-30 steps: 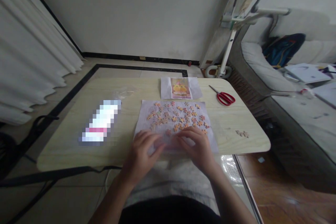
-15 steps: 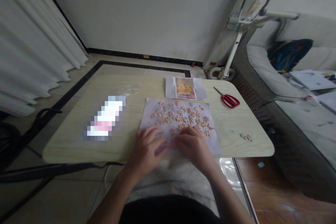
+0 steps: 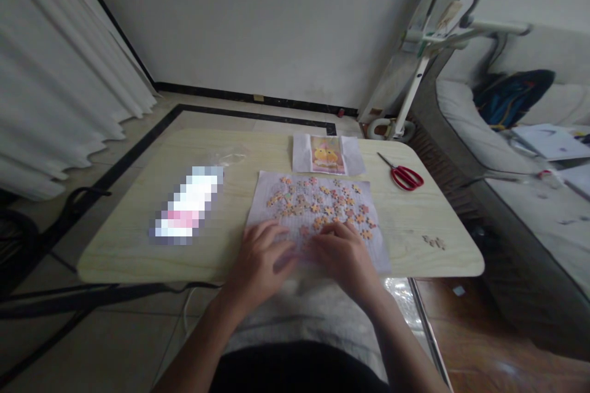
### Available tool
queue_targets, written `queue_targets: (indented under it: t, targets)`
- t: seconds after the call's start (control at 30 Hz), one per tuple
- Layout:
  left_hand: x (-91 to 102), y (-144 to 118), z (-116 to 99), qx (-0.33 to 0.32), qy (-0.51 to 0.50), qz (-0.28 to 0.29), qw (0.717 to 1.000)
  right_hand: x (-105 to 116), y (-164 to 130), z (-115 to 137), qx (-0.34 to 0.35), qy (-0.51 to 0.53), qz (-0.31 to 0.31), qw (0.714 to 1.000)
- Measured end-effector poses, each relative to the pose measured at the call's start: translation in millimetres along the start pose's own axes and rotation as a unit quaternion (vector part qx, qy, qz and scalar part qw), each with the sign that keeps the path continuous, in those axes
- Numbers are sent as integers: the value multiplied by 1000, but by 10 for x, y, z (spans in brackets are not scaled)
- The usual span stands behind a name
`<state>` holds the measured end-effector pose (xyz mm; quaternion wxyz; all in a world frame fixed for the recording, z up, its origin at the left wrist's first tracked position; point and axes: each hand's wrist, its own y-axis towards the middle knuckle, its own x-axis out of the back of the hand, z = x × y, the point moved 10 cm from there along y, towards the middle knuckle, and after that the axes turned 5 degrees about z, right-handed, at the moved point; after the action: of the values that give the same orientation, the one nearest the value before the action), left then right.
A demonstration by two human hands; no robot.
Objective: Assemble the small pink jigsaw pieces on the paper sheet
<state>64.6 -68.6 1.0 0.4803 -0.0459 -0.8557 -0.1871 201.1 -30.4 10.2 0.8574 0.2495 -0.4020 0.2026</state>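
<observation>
Red-handled metal scissors [image 3: 395,168]: lying right of centre.
Pixelated bright rectangle [image 3: 190,199]: lying left.
Small orange-and-pink jigsaw pieces [image 3: 314,208]: lying across white paper [image 3: 259,206], centre.
Left bare hand [image 3: 265,255], right bare hand [image 3: 343,255]: curving over the paper's near part; fingertips blurring, grip impossible to tell.
Pale wood-grain desk [image 3: 138,196]: standing before grey wall [image 3: 253,24].

Puzzle pieces [image 3: 315,209] lie on paper [image 3: 378,253].
</observation>
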Motion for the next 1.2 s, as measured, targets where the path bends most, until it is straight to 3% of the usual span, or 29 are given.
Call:
queue_targets:
  t: [0.6,0.93,1.07,1.2]
  targets:
    - [-18,-3,-1,5,-9,2,1000,-73,-15,158,38,6,52,998]
    - [-2,3,-11,6,-8,2,1000,-135,-7,288,84,-99,94,987]
    - [-23,1,2,7,-13,5,1000,-46,21,313,92,-77,98,988]
    - [-6,8,-11,3,-9,1,1000,208,-10,193,57,-27,27,998]
